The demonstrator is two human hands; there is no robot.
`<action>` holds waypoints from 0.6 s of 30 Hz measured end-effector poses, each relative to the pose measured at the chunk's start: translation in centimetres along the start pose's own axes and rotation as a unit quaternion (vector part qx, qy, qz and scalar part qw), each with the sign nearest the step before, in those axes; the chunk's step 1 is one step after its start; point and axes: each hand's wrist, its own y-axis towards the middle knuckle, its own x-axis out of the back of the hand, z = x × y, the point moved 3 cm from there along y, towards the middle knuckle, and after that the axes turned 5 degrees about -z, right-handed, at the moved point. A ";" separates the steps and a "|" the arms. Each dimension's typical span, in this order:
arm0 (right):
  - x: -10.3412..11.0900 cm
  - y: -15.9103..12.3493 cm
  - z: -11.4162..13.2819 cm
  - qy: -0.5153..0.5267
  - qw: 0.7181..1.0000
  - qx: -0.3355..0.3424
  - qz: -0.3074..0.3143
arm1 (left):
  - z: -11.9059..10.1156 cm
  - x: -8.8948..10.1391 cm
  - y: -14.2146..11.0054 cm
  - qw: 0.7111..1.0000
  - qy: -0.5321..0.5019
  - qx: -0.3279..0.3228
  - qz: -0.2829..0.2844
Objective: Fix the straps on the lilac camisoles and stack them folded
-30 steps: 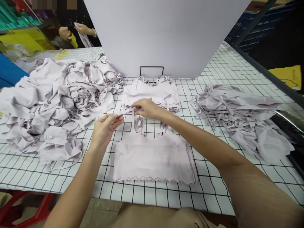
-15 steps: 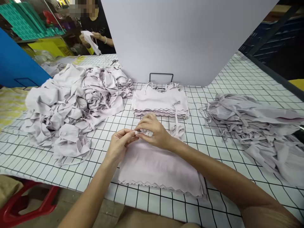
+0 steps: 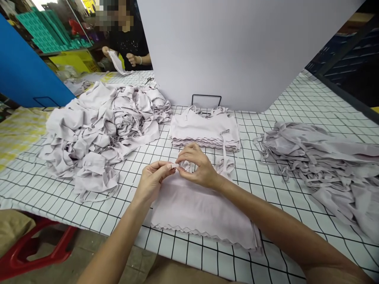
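A pale pinkish-grey camisole [image 3: 204, 209] lies flat before me, its wavy hem towards the table's front edge. Above its top edge, my left hand [image 3: 152, 179] pinches a narrow shoulder strap [image 3: 174, 166] between thumb and forefinger. The fingertips of my right hand [image 3: 199, 165] close on the same strap from the other side, close to my left fingertips. Part of the strap behind the right hand is hidden. Another strap [image 3: 224, 148] stretches away from the camisole towards a neat stack of camisoles [image 3: 204, 128] just beyond my hands.
A loose heap of similar garments [image 3: 100, 118] lies on the left, with more garments [image 3: 322, 157] on the right. A white panel [image 3: 231, 51] stands behind on a wire foot. Across the table [image 3: 136, 173], a co-worker [image 3: 130, 43] holds a cloth. Scissors [image 3: 149, 80] lie nearby.
My view has shifted slightly, so everything sits a little further right. A short piece of strap now shows between my fingertips. One of the co-worker's hands has come off the cloth.
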 end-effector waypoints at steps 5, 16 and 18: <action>0.2 0.4 -0.4 -0.003 1.000 -0.012 -0.008 | -0.6 0.2 0.0 1.000 -0.003 -0.003 -0.020; 0.0 0.3 -0.8 0.000 1.000 -0.020 0.012 | -0.4 0.1 0.0 1.000 0.004 0.001 -0.028; 0.2 0.2 -0.7 -0.001 1.000 -0.015 0.021 | -0.4 0.1 -0.2 1.000 0.013 0.003 -0.022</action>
